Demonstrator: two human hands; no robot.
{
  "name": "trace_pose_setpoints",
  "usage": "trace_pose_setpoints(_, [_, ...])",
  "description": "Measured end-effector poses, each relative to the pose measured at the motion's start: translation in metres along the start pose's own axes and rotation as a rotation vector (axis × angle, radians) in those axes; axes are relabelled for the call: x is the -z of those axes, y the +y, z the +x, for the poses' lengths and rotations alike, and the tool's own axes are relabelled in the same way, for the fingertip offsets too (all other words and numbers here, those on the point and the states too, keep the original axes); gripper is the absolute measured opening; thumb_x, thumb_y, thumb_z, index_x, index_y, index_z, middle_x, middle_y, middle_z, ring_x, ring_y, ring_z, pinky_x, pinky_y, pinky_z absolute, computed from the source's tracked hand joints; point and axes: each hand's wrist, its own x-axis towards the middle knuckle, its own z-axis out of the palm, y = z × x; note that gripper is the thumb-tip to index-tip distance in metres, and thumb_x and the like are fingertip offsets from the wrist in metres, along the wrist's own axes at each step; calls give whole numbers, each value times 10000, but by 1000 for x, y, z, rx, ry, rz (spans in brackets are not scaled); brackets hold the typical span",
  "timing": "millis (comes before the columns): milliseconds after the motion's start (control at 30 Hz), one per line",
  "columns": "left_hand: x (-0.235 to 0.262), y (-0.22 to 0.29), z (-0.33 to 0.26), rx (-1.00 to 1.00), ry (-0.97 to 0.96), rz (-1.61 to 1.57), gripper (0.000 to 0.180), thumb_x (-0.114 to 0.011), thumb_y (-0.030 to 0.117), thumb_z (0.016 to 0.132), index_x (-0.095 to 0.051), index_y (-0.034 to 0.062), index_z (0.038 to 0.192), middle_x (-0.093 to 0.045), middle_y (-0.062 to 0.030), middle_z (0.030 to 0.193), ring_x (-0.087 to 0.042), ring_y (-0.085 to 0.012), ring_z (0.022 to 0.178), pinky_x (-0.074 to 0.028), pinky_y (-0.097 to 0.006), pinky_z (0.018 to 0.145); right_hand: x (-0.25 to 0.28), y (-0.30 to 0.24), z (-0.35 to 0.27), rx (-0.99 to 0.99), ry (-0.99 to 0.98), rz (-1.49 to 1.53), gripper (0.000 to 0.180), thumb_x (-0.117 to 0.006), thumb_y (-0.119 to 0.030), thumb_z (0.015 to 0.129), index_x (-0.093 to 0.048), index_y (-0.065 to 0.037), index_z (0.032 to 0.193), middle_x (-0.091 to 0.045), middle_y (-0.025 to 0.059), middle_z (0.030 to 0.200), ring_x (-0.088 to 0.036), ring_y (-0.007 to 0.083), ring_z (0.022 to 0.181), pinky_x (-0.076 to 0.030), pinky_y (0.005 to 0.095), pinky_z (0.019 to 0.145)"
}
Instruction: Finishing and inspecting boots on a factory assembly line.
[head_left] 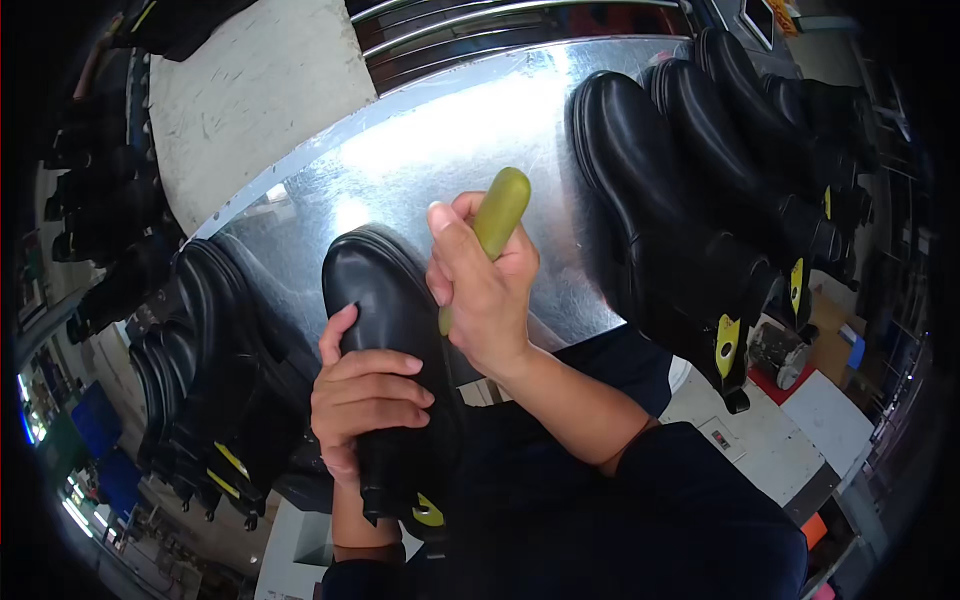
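A black leather ankle boot [372, 280] lies in front of me, toe pointing away, with a yellow-green patch at its opening. My left hand [372, 395] is wrapped over the boot's instep, thumb and fingers pressed on the leather. In a closed fist, my right hand [488, 290] grips a tool with an olive-green rounded handle [503, 212]. The tool's lower end comes out below the fist, beside the right edge of the boot near the sole. Whether it touches the boot I cannot tell, and the kind of tool is not clear.
Several similar black boots [625, 150] stand along the right side of the shiny metal tabletop [450, 150]. More boots [210, 300] are grouped close on the left. Beyond the table's far edge are a pale scuffed board [255, 110] and metal bars [520, 30].
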Motion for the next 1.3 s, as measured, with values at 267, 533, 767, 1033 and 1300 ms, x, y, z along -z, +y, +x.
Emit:
trace_pose_setpoints(267, [13, -10, 6, -33, -103, -42, 657, -309, 478, 1000, -748, 98, 694, -725, -26, 723, -736, -226, 877, -286, -535, 1155, -41, -12, 53, 128, -282, 2, 164, -684, -163, 998, -574, -43, 1014, -520, 2, 682, -440, 73, 505, -350, 238, 469])
trace_pose_setpoints(533, [18, -14, 2, -68, -90, -78, 564, -333, 385, 982, -748, 110, 717, -738, -22, 748, -732, -212, 862, -306, -533, 1146, -70, -11, 81, -107, -523, 37, 166, -676, -180, 985, -576, -63, 1047, -441, -4, 655, -399, 88, 490, -340, 247, 465])
trace_pose_setpoints(767, [19, -16, 2, -80, -94, -100, 535, -356, 370, 954, -758, 103, 722, -738, -26, 737, -733, -216, 847, -331, -536, 1131, -89, -12, 94, -214, -793, -88, 193, -712, -180, 952, -624, -53, 1068, -502, -8, 673, -430, 69, 487, -340, 242, 458])
trace_pose_setpoints(1033, [28, -24, 14, -152, -247, -165, 370, -492, 328, 877, -743, 95, 737, -732, -34, 769, -733, -244, 851, -339, -562, 1136, -100, -24, 94, -69, -1079, -575, 262, -794, -256, 898, -684, -69, 1045, -618, -28, 716, -567, 64, 592, -426, 240, 536])
trace_pose_setpoints(1300, [40, 19, 48, 134, -186, 53, 453, -549, 331, 899, -742, -38, 721, -768, -175, 837, -710, -389, 1089, -334, -571, 1179, -31, -74, 74, -10, -869, -850, 111, -732, -125, 893, -708, -37, 957, -735, 56, 783, -707, 121, 726, -529, 279, 693])
